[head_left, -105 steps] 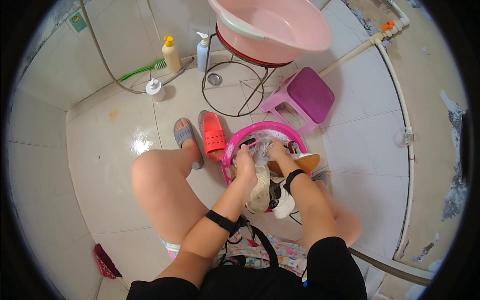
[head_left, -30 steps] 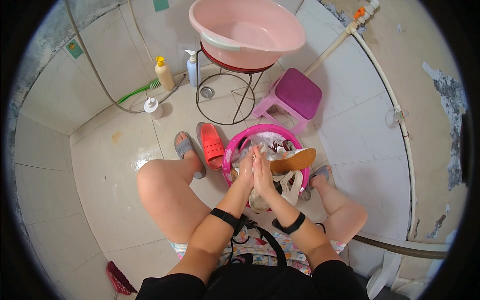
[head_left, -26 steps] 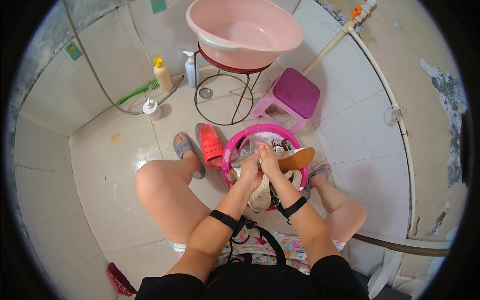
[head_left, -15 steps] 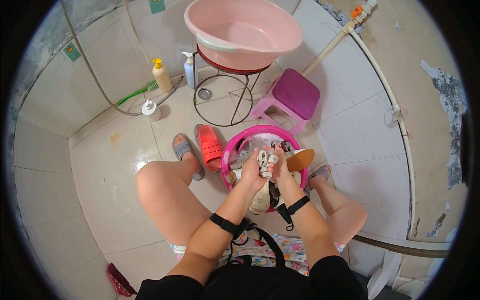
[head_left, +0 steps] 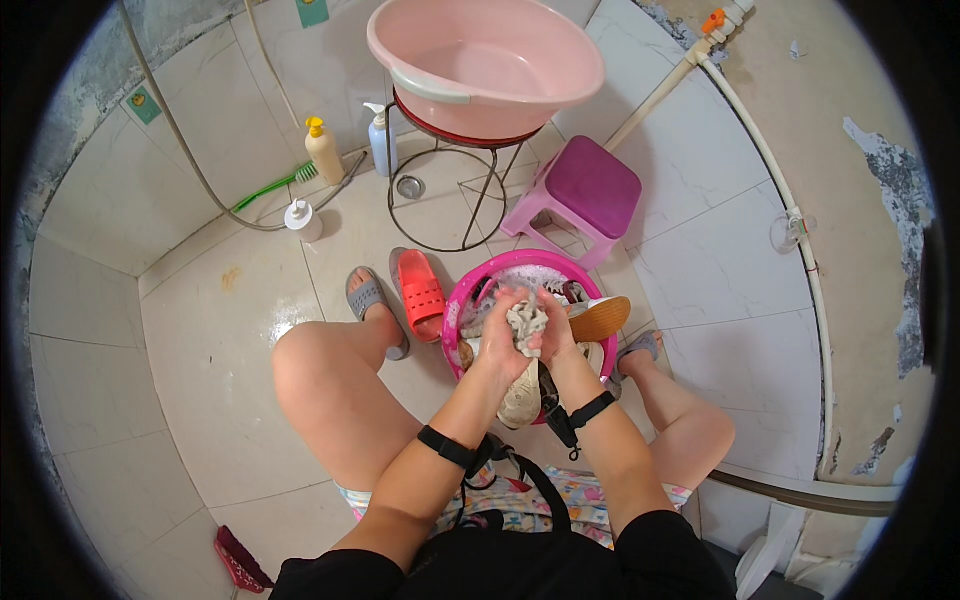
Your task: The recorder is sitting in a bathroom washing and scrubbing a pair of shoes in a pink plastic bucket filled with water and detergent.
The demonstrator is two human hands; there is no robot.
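Note:
Cupped side by side, my left hand (head_left: 500, 338) and my right hand (head_left: 556, 328) press a wet, crumpled bundle of off-white shoelaces (head_left: 527, 325) between them. They are over a bright pink basin (head_left: 452, 318) of suds. Shoes fill the basin: one shoe with a brown sole (head_left: 602, 318) leans on the right rim, sole outward. A whitish shoe (head_left: 520, 400) rests at the near side, below my wrists. My hands and arms hide much of what else lies in the basin.
A pale pink washbasin (head_left: 490, 60) stands on a metal rack ahead, beside a purple stool (head_left: 590, 190). Pump bottles (head_left: 323, 152) and a green brush (head_left: 270, 187) are at the far left. A red slipper (head_left: 420, 295) lies left of the basin.
The shoelaces are now squeezed into a more compact, crumpled wad. My fingers have closed in around them, while both hands stay over the basin.

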